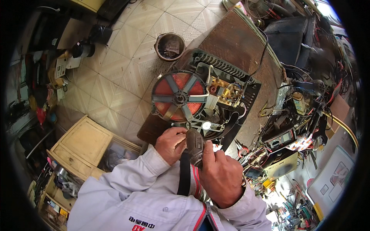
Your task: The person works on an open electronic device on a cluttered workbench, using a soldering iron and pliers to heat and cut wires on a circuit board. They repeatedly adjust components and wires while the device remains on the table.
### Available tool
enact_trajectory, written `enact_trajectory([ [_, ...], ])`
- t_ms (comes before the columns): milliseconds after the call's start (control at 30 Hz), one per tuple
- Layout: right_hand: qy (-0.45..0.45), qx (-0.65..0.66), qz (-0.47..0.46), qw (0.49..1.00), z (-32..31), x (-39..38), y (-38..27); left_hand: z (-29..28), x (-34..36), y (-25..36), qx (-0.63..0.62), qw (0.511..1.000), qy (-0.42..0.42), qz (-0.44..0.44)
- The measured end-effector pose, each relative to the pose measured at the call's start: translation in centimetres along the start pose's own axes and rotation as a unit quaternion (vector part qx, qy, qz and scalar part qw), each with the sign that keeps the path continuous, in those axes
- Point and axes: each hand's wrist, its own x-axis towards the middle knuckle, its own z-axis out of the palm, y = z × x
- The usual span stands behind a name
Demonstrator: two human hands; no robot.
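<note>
An opened induction cooker lies in front of me: its round coil (168,83) of reddish copper with grey spokes sits beside a tan circuit board (230,93) in a black housing (219,61). My right hand (223,175) is wrapped round a dark, worn power screwdriver (195,144), its front end toward the cooker's near edge. Just left of it, my left hand (170,145) has its fingers curled together at that edge below the coil. What those fingers hold, if anything, is hidden. A pale bracket with a white round piece (206,126) shows just past the tool.
Under the cooker is a worn brown table (239,42). A bucket (169,47) with scraps stands on the tiled floor beyond. At the right lie tangled wires, a multimeter (280,139), red-handled pliers (242,149) and many hand tools. A wooden cabinet (85,144) stands at the left.
</note>
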Motion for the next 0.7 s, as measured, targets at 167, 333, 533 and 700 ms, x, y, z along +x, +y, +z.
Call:
enact_trajectory([
  [167,0.027,0.095,0.014,0.995,-0.2,-2.5,0.7,0.2,-0.3,0.2,0.016,1.0,0.008,-0.002],
  [333,0.072,0.25,0.085,0.962,0.8,-6.9,2.6,0.8,-0.4,0.9,-0.015,1.0,0.005,-0.019],
  [533,0.125,0.312,0.2,0.92,3.7,-10.6,4.1,4.2,0.0,1.3,-0.463,0.81,-0.069,-0.353],
  [700,0.152,0.384,0.224,0.883,5.5,-13.1,5.5,7.2,1.0,2.1,-0.636,0.653,-0.064,-0.406],
])
